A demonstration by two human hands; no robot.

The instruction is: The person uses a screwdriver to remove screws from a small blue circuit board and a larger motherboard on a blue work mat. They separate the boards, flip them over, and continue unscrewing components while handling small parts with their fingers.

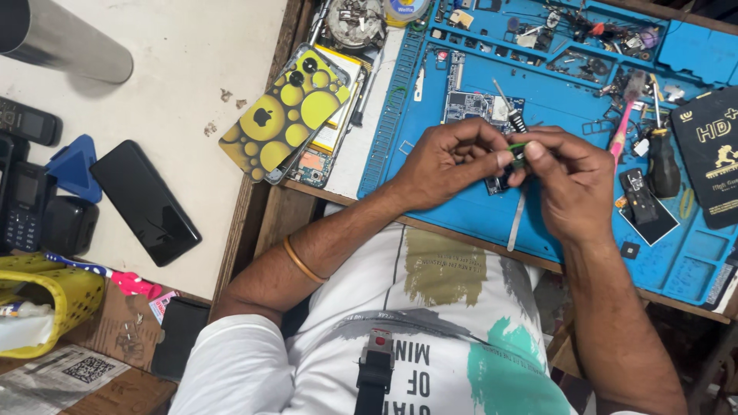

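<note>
While both hands meet over the blue repair mat, I read this as a fine fitting step on a small part. My left hand is pinched shut, thumb and forefinger together on a small green piece, held just above the mat. My right hand is closed too, fingertips pressed against the same green piece from the other side, and it seems to steady a thin screwdriver whose shaft rises between the hands. A circuit board lies on the mat just behind the hands, and a flat metal strip lies below them.

My judgement is that the next move calls for a steady, small twist or press, with the piece kept pinched so it does not drop among the loose parts.

Much is hidden: the fingers cover most of the green piece, so I cannot tell what it is, nor where the screwdriver tip ends. On the pale surface to the left, a yellow-spotted phone cover rests on a stack, well apart from the hands.
</note>
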